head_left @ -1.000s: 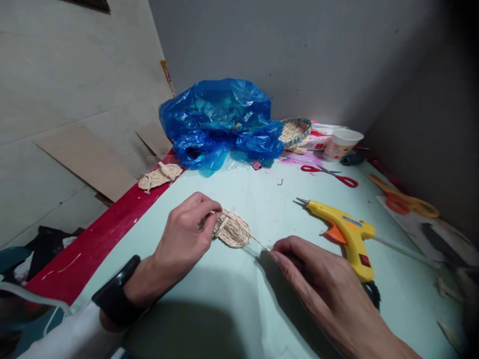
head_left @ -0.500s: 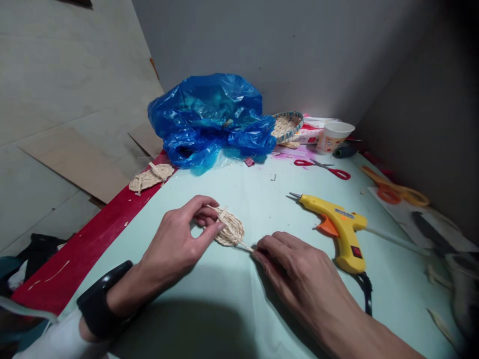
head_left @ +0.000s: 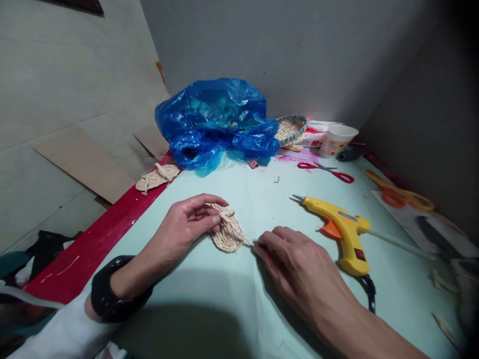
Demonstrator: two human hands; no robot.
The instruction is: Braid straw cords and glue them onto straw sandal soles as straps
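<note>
A small coiled oval of pale braided straw cord [head_left: 229, 233], shaped like a little slipper sole, is low over the pale green table sheet. My left hand [head_left: 192, 217] pinches its upper left edge between thumb and fingers. From the oval's right side a short loose cord end [head_left: 247, 241] runs to my right hand [head_left: 290, 262], whose thumb and fingertips are closed on it. To the right of that hand lies a yellow hot glue gun [head_left: 342, 227] with an orange trigger, its nozzle pointing to the upper left.
At the back sit a blue plastic bag [head_left: 217, 124], a woven basket [head_left: 291, 129] and a paper cup [head_left: 339, 139]. Red-handled scissors [head_left: 325, 170] lie before them, orange scissors [head_left: 398, 192] farther right. A finished-looking straw slipper [head_left: 157, 178] rests on the red left edge.
The straw oval has turned in my left hand, its lower end swinging down. My right hand still holds the cord end. The whole view has shifted slightly.
</note>
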